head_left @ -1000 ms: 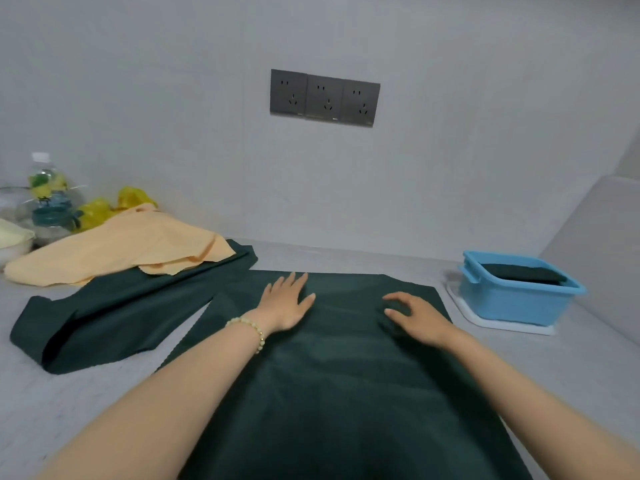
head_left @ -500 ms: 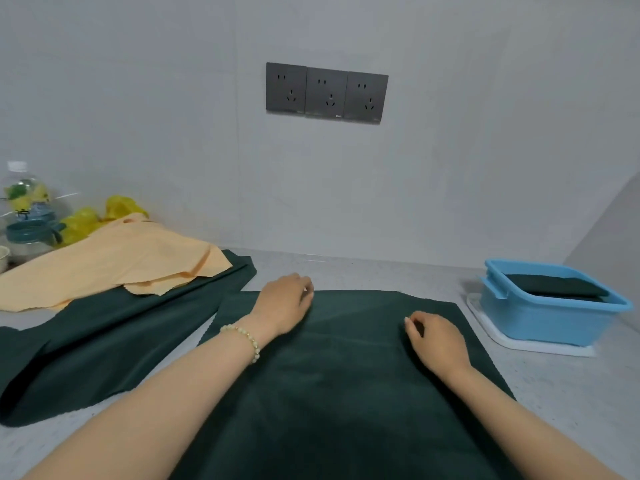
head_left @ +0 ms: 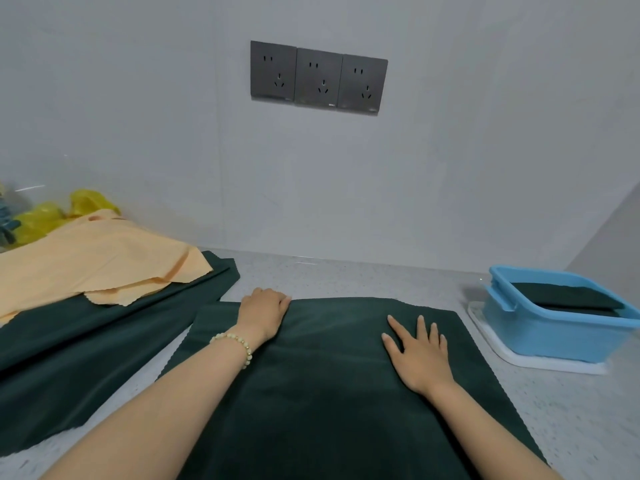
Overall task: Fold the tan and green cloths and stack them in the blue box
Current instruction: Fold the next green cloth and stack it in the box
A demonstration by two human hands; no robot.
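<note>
Pinches green cloth [head_left: 329,393] at 11 o'clock edge in left hand [head_left: 265,308], presses right hand [head_left: 419,351] flat, risks lopsided fold from one-sided pull.

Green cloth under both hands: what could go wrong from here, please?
1. Only the left hand seems to grip the far edge of the green cloth; the right hand lies flat, so the fold may come out skewed.
2. The blue box already holds a folded cloth; a loose, uneven fold may not sit flat on it.
</note>
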